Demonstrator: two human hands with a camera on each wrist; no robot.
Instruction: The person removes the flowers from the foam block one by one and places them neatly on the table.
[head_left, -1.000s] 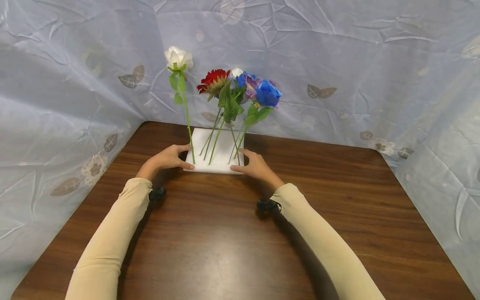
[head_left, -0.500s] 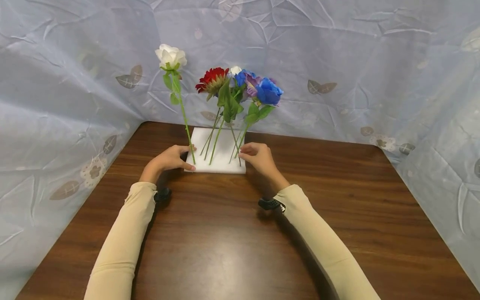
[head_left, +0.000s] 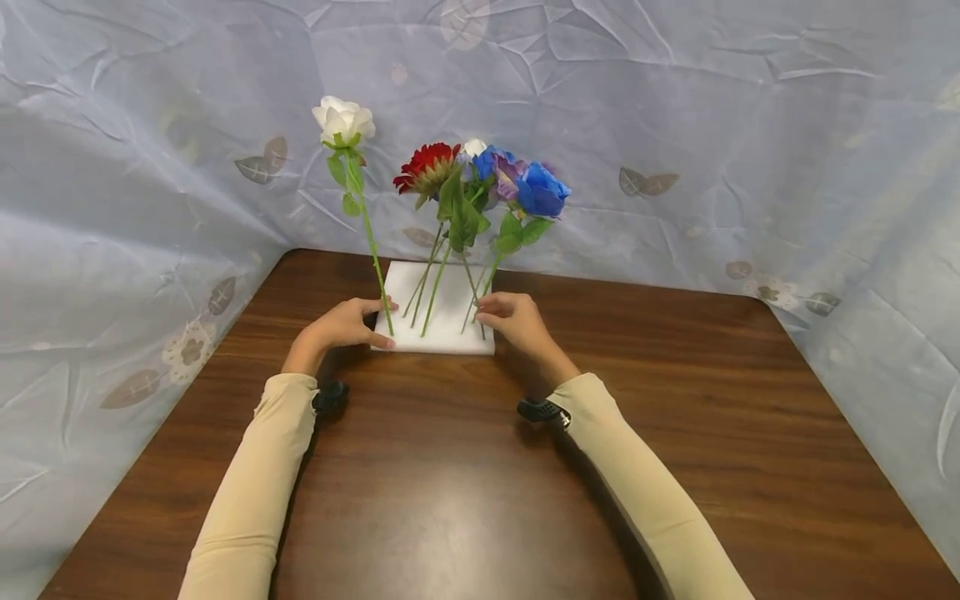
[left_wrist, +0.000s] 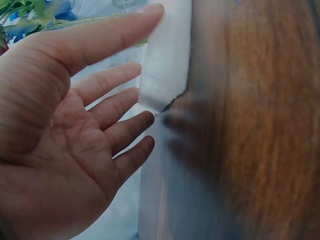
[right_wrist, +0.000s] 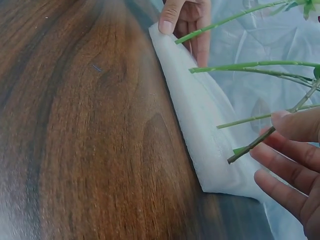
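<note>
A white foam block [head_left: 442, 327] lies near the table's back edge with several artificial flowers standing in it. My left hand [head_left: 337, 325] rests at its left edge, thumb on the front corner and fingers fairly straight along the side, as the left wrist view shows of that hand [left_wrist: 65, 120]. Close to these fingers rises a tall white rose [head_left: 343, 121]. At the block's right end my right hand [head_left: 517, 321] pinches a thin brown flower stem [right_wrist: 250, 146] low down, between thumb and forefinger. Leaves and blooms hide which flower head this stem bears.
A red flower [head_left: 427, 171] and a blue one [head_left: 542, 192] lean among crowded heads and leaves above the block. The brown wooden table [head_left: 435, 467] extends toward me. Behind it hangs a pale patterned cloth [head_left: 720, 150].
My right hand has left the block's right edge and taken a brown stem between its fingertips. The white rose leans slightly further left than before. My left hand stays at the left edge.
</note>
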